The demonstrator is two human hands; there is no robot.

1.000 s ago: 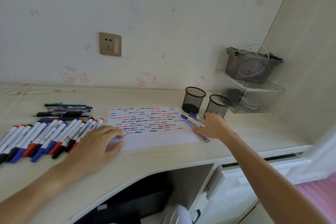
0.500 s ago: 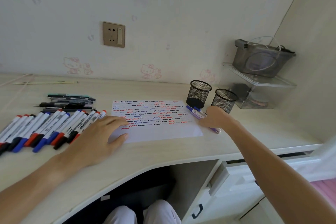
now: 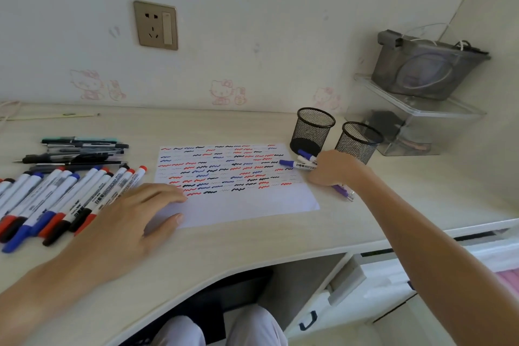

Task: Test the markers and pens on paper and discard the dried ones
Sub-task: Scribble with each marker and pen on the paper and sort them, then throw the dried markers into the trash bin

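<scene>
A white sheet of paper [image 3: 247,205] covered in red, blue and black squiggles lies mid-desk. My left hand [image 3: 132,216] rests flat on its lower left corner, fingers straight. My right hand [image 3: 332,168] curls over a small bunch of pens at the paper's right edge: blue-capped whiteboard markers [image 3: 295,163] stick out to the left and a purple pen [image 3: 343,191] sticks out below. A row of red, blue and black markers [image 3: 64,199] lies at the left, with several dark pens [image 3: 78,152] behind them.
Two black mesh pen cups [image 3: 313,132] [image 3: 358,140] stand just behind my right hand. A clear plastic shelf [image 3: 415,109] with a grey box sits in the right corner. A wall socket [image 3: 156,25] is above the desk. Drawers lie under the desk edge at right.
The camera has tilted downward and moved closer; my knees now show under the desk. My right hand stays on the pens by the cups, and my left hand stays on the paper.
</scene>
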